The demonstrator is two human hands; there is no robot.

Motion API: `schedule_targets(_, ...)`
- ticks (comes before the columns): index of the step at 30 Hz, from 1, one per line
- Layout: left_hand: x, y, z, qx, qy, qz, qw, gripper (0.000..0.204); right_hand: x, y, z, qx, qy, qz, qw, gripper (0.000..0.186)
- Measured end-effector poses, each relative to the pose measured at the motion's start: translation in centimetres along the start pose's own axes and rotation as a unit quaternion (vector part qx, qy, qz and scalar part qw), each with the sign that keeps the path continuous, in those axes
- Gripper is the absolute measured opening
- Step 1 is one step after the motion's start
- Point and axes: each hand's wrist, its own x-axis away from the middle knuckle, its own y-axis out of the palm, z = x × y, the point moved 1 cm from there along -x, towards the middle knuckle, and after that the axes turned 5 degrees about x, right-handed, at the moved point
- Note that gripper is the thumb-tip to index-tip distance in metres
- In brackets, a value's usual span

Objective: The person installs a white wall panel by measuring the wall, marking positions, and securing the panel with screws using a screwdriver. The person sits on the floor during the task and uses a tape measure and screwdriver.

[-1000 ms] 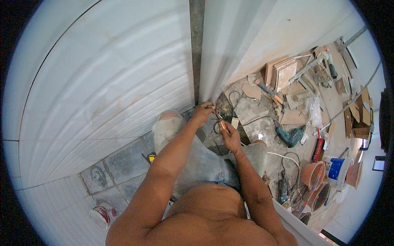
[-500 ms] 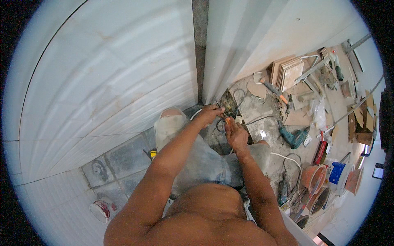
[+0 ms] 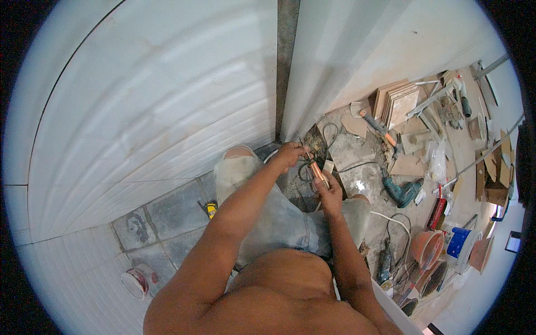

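My right hand (image 3: pixel 330 195) is closed on a slim orange-handled tool (image 3: pixel 317 172), which slants up and left toward my other hand. Its exact kind is too small to tell. At the foot of the white wall, my left hand (image 3: pixel 291 156) has its fingers pinched together by the tool's far end; what they grip is hidden. A dark cable (image 3: pixel 301 172) loops just below these fingers. Both hands are above the gap between my bent knees, close to the vertical strip (image 3: pixel 284 84) where the wall panels meet.
On the right floor lie a hammer (image 3: pixel 379 128), a teal power drill (image 3: pixel 403 191), stacked tiles (image 3: pixel 397 103), an angle grinder (image 3: pixel 384 262) and orange buckets (image 3: pixel 427 246). Left of my legs are a yellow tape measure (image 3: pixel 210 210) and a small white tub (image 3: pixel 134 283).
My right hand has shifted slightly down and right, so more of the orange-handled tool shows. My left hand stays near the wall. The whole view has moved slightly.
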Motion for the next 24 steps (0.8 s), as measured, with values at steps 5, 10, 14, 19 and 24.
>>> schedule_targets(5, 0.5, 0.0, 0.4, 0.042, -0.010, -0.035, 0.998, 0.029, 0.6, -0.2, -0.5, -0.145, 0.117, -0.090, 0.978, 0.027)
schedule_targets(10, 1.2, 0.5, 1.0, -0.089, -0.040, 0.000, 0.995, 0.031, 0.8, 0.0, -1.1, 0.214, -0.220, 0.063, 0.950, 0.025)
schedule_targets(14, 0.8, 0.5, 0.7, -0.059, -0.014, 0.001, 0.998, 0.032, 1.0, -0.2, -1.8, -0.496, 0.203, -0.289, 0.793, 0.027)
schedule_targets(19, -0.1, 0.3, -0.4, 0.040, -0.035, -0.029, 0.998, 0.024, 0.9, -0.3, -1.5, 0.211, -0.137, 0.040, 0.967, 0.032)
schedule_targets(24, -0.5, 0.3, -0.5, 0.050, -0.023, -0.028, 0.998, 0.023, 0.5, -1.5, 1.0, -0.097, -0.014, -0.121, 0.988, 0.036)
